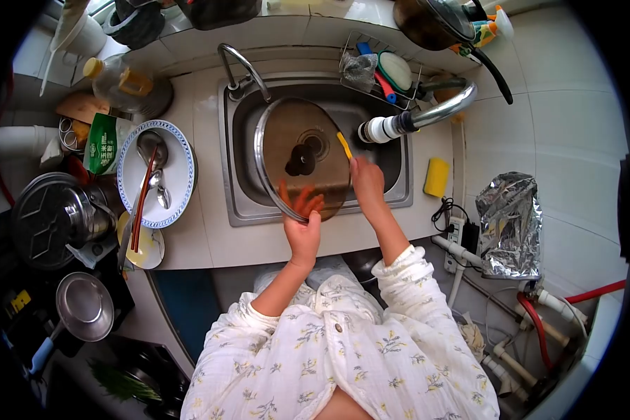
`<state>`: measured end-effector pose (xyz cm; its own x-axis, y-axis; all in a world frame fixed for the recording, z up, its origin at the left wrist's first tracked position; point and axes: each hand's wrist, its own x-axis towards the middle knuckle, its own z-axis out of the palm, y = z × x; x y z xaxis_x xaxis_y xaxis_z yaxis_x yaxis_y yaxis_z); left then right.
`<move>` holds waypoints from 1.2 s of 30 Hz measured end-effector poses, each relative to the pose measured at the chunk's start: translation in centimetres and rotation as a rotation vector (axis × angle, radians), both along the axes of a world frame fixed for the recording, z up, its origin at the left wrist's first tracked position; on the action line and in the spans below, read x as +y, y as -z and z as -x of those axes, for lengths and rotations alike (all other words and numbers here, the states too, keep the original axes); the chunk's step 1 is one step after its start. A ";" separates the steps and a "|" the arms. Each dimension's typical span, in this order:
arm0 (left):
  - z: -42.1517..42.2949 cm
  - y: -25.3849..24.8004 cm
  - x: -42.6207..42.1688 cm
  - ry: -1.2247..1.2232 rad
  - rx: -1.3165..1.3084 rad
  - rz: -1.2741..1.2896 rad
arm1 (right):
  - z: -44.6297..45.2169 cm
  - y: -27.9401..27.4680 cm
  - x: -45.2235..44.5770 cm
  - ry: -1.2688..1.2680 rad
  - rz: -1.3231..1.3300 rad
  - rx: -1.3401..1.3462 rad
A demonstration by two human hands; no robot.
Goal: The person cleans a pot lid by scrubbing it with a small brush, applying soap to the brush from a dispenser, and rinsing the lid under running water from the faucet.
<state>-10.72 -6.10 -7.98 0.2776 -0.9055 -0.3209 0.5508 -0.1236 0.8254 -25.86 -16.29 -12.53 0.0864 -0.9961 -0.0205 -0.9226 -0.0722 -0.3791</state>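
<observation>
A round glass pot lid (pixel 273 150) with a metal rim and a dark knob is held tilted over the steel sink (pixel 241 215). My left hand (pixel 303 227) grips its lower edge, with the fingers seen through the glass behind it. At the lid's right edge, my right hand (pixel 367 183) is closed around a thin yellow tool (pixel 344 145), whose upper part lies along the rim. What the tool's lower end looks like is hidden in the hand.
A faucet (pixel 245 70) stands behind the sink, and a thick spout (pixel 444 108) reaches in from the right. Left are an oval dish (pixel 182 192) with utensils and a pan (pixel 84 306). A yellow sponge (pixel 436 177) sits right of the sink; a wire rack (pixel 357 52) stands behind.
</observation>
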 end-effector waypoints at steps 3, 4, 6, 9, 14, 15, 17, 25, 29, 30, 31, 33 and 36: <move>0.4 -0.1 1.0 0.085 0.021 0.022 | -2.0 -0.5 -2.7 -0.036 0.045 0.007; 0.3 -0.1 0.9 0.095 0.034 0.007 | -2.5 -0.7 -3.4 -0.068 0.040 -0.004; 0.1 -0.1 0.8 0.111 0.065 -0.022 | -2.3 -0.6 -3.6 -0.109 0.060 0.006; -1.0 0.3 0.5 0.087 0.064 -0.031 | -0.1 -0.1 -3.4 -0.128 0.066 0.098; -1.6 -0.5 -0.1 0.095 0.089 -0.013 | 1.8 -1.2 -1.7 -0.084 -0.067 0.219; -1.6 -0.5 -0.1 0.117 0.074 -0.004 | 1.5 -1.3 -2.2 -0.101 -0.016 0.182; -1.7 -0.5 0.1 0.172 0.035 0.000 | 0.5 -1.1 -4.1 -0.133 0.080 0.102; -5.0 0.8 0.2 0.381 0.013 -0.090 | -0.1 -1.6 -6.2 -0.326 0.049 -0.015; -4.6 0.2 0.0 0.256 0.090 -0.124 | 1.7 -0.1 -2.8 -0.160 -0.085 0.158; -4.2 0.0 -0.1 0.210 0.107 -0.135 | 2.1 0.3 -1.5 -0.115 -0.117 0.189; -3.8 0.5 -0.2 0.172 0.076 -0.113 | 2.3 0.8 -0.2 -0.105 -0.114 0.158; -2.8 2.1 -0.2 0.100 0.018 -0.065 | 2.7 1.1 2.3 -0.081 -0.105 0.098; -2.4 2.3 -0.7 0.029 -0.038 -0.038 | 1.2 -3.0 4.4 0.210 -0.355 -0.465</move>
